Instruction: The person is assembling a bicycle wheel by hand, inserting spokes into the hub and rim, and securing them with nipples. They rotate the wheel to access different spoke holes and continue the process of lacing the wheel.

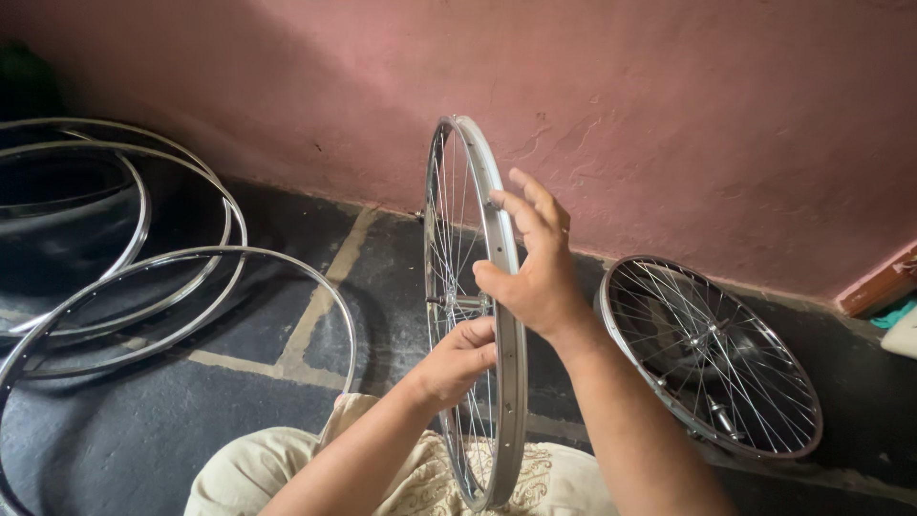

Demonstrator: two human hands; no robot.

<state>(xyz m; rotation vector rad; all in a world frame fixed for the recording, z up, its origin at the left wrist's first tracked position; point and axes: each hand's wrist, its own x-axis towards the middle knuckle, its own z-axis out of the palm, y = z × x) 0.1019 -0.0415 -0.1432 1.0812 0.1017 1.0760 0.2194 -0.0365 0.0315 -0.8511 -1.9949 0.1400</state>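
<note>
Silver spoked metal bicycle wheel [504, 315] stands upright on edge over person's lap, between both hands. Right hand [535, 268]: thumb pressed on rim, fingers spread loose above it (not wrapped). Left hand [458, 363]: grip curled tight among spokes near hub, pinching what I cannot tell. 2nd spoked wheel [712, 355] leans against pink plaster wall [716, 115], right. 3 bare silver rims [143, 277] lie overlapped on dark floor [382, 287], left.
</note>
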